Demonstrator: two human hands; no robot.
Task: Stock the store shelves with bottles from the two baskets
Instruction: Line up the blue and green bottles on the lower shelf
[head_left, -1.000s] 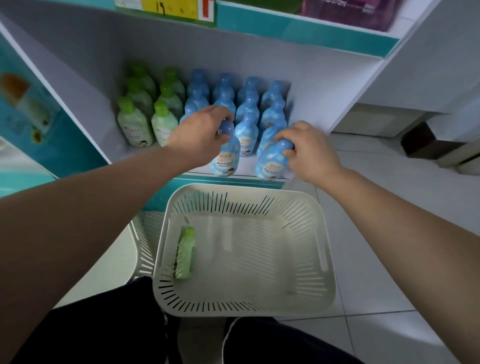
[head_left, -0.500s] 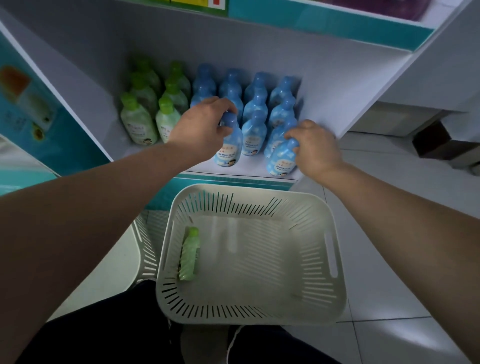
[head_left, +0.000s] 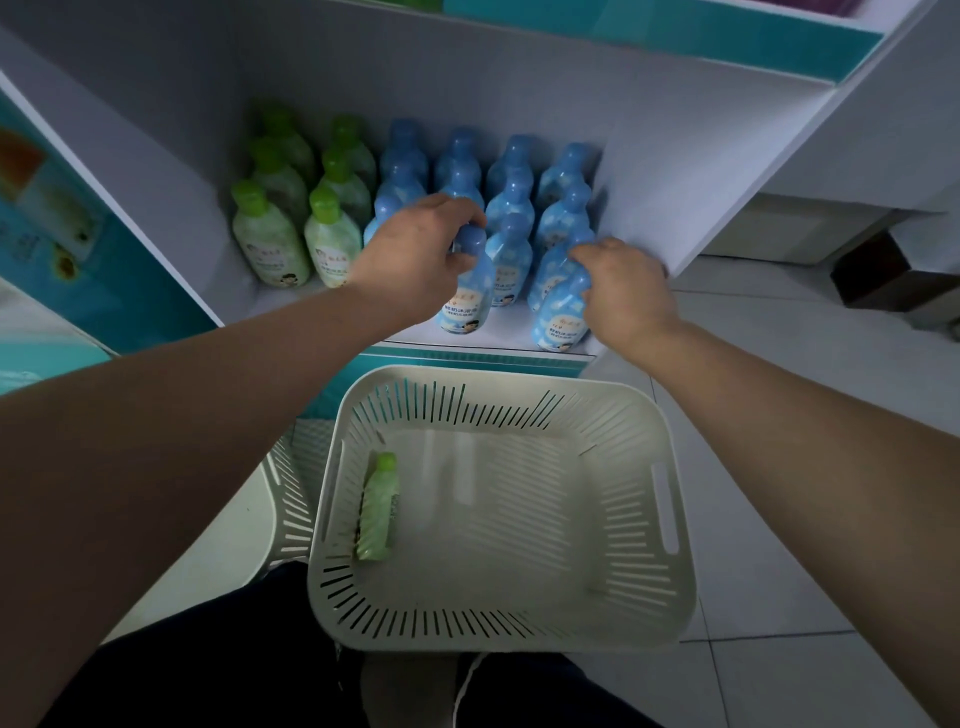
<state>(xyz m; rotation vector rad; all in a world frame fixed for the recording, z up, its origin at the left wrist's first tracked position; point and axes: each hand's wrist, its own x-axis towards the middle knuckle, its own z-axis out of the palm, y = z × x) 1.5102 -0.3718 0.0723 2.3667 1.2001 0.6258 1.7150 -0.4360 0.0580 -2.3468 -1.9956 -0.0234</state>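
Your left hand (head_left: 415, 249) is curled round the top of a blue bottle (head_left: 467, 299), and that bottle stands near the front of the white shelf (head_left: 291, 306); your right hand (head_left: 623, 291) is curled round the top of another blue bottle at the front right (head_left: 561, 322), just beside the white side wall (head_left: 701, 171); both hands are gripping, not flat; behind them the other blue bottles (head_left: 511, 202) stand in rows going back to the shelf's rear wall, packed close together; to the left of the blue ones stand the green-capped bottles (head_left: 267, 234), in two rows, upright; the shelf is white inside and has a teal strip along its front edge; above it you can see the teal edge of the next shelf up (head_left: 675, 31); on the far left is a teal panel (head_left: 78, 249) with blurry pictures on it; down on the floor in front of the shelf sits a pale slotted basket (head_left: 670, 519), and one green bottle (head_left: 378, 509) lies on its side in it, close to the left wall, cap pointing to the shelf; a second basket (head_left: 285, 499) peeks out just left of the first, touching it or nearly so; the floor (head_left: 779, 597) is pale tiles; a dark box (head_left: 883, 270) sits on the floor far to the right; your dark trousers (head_left: 208, 665) show at the bottom.
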